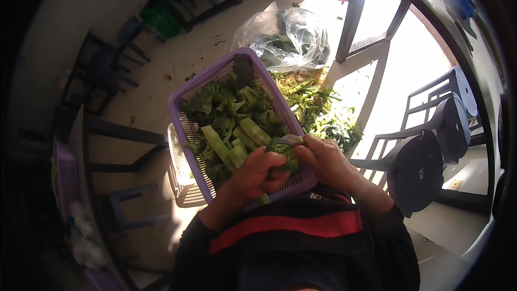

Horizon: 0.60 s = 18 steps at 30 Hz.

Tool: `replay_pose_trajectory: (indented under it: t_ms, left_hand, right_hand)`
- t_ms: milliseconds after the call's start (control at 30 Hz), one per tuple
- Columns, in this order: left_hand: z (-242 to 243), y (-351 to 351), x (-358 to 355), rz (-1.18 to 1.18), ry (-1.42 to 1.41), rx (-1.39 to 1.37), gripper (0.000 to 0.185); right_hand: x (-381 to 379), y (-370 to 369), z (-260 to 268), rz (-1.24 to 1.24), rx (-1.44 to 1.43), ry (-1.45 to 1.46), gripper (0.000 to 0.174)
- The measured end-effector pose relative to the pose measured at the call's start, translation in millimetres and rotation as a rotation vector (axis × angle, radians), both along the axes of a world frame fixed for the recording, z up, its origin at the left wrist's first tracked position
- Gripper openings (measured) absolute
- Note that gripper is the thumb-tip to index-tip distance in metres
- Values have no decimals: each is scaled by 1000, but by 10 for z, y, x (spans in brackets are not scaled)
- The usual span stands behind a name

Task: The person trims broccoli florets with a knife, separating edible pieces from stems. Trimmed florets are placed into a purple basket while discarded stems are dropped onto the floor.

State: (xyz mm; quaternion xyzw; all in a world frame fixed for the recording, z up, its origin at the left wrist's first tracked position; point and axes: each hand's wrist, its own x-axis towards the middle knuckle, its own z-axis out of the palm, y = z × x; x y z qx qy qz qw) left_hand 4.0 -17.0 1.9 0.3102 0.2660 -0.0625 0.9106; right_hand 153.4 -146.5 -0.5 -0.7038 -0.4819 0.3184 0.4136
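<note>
A purple plastic basket (174,107) lies before me, holding dark green broccoli florets (210,99) and several pale peeled-looking broccoli stems (218,147). Over its near right part, my left hand (262,169) is closed on a piece of broccoli (284,155). My right hand (323,155) grips a small knife, its handle hidden in the fingers. The knife's blade (288,139) touches the top of that broccoli piece. Both hands are close together, just above the basket's rim.
A pale perforated basket (177,173) is partly under the purple one. Leafy trimmings (319,117) cover the floor beyond, beside a clear plastic bag (286,40) of greens. Stools (420,169) stand at the right; a table frame (125,131) and another stool (133,206) are at the left.
</note>
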Motion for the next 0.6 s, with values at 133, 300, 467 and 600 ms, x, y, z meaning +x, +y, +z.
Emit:
replay_pose_trajectory:
  t_ms: [133,300,467,600]
  left_hand:
    - [-152,-177,69,253,-27,615,10]
    - [-212,-96,63,434,18,969,18]
    - [-180,209,-56,85,-202,-325,26]
    - [-233,107,-20,-106,-357,-575,36]
  right_hand:
    - [-157,54,-95,-119,66,-172,23]
    - [-277,-100,-105,-77,269,-268,25]
    - [29,-137,-107,-384,220,-276,19]
    - [154,-133,-79,-451,113,-243,23]
